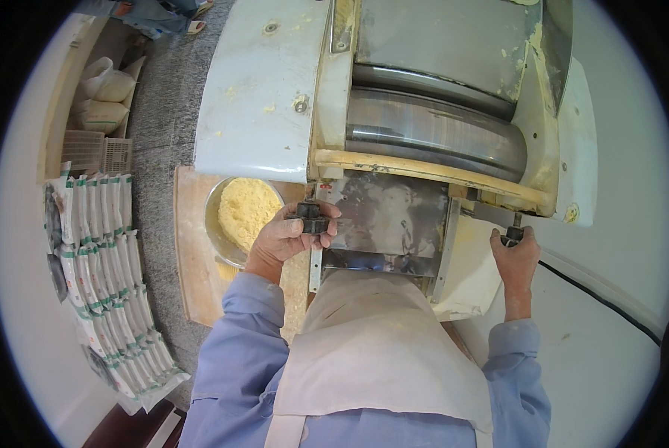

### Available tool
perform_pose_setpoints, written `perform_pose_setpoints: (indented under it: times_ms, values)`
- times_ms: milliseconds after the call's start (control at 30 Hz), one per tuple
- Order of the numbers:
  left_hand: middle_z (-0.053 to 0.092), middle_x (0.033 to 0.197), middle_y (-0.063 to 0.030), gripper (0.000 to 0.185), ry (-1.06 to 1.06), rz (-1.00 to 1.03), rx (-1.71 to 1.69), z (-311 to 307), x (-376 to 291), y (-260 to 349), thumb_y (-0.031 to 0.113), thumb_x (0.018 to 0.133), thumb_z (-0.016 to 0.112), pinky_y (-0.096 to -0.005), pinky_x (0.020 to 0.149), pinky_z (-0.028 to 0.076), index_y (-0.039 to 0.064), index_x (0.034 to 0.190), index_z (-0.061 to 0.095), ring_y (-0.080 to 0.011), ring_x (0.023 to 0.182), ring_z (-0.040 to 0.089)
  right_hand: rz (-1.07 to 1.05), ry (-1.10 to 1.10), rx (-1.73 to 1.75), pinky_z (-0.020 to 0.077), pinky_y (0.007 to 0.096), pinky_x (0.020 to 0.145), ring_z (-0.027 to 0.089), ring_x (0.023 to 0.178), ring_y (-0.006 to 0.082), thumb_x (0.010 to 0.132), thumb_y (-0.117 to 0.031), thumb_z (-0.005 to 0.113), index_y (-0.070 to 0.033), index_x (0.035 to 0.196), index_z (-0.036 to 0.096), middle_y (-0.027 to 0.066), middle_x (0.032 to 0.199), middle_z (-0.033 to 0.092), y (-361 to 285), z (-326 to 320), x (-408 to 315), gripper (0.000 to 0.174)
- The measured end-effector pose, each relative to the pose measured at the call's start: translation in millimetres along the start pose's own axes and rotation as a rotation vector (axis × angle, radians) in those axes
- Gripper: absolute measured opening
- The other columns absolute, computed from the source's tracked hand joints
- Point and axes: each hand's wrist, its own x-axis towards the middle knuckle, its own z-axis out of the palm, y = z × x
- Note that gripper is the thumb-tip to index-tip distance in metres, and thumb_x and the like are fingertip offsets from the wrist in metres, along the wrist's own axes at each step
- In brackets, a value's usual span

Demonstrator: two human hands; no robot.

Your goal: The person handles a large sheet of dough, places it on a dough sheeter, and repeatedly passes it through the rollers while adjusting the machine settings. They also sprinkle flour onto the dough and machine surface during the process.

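My left hand (285,234) grips a black adjusting knob (311,218) on a threaded rod at the front left of a dough sheeting machine (256,112). At the front right, my right hand (517,253) is closed around a matching black knob (512,236), partly hidden by the fingers. Between and above the hands lies a steel roller (432,129), with a yellowish bar (429,167) running across its front. Below that bar a shiny metal plate (393,215) slopes toward my apron, with smears on it.
A steel bowl (211,246) of yellow crumbly dough (248,210) stands on a wooden board (191,269) at left. Stacked white and green packages (107,280), plastic crates (117,155) and sacks (104,115) line the left wall. A black cable (597,299) runs at right. Another person's legs (155,17) show top left.
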Motion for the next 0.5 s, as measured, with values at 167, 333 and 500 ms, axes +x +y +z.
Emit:
perform_pose_setpoints:
  times_ms: [167,333,500]
  values:
    - [0.065,0.105,-0.0177,0.071,0.058,-0.030,0.001,8.3,-2.6,4.6,0.032,0.076,0.080,-0.0325,0.080,0.054,-0.010,0.125,0.050,-0.0242,0.090,0.067,0.009,0.002,-0.020,0.0520,0.0376,0.060,0.066,0.060,0.0299,0.070,-0.022,0.078,0.003,0.075,0.059,0.0160,0.066,0.065,3.2,1.9,-0.6,0.031]
    - [0.065,0.100,-0.0151,0.061,0.243,-0.036,0.152,32.1,-9.1,15.3,0.025,0.077,0.080,-0.0310,0.079,0.053,-0.009,0.120,0.053,-0.0214,0.087,0.066,0.022,-0.005,-0.020,0.0520,0.0376,0.061,0.065,0.060,0.0295,0.070,-0.023,0.078,0.003,0.075,0.059,0.0163,0.066,0.065,2.7,4.9,-0.8,0.032]
    - [0.064,0.091,-0.0111,0.052,0.448,-0.006,0.377,53.9,-8.7,17.9,0.023,0.075,0.082,-0.0288,0.072,0.052,-0.007,0.110,0.058,-0.0177,0.078,0.064,0.022,0.006,-0.021,0.0523,0.0377,0.061,0.065,0.060,0.0301,0.070,-0.022,0.078,0.003,0.074,0.059,0.0167,0.067,0.065,5.1,5.1,-0.1,0.032]
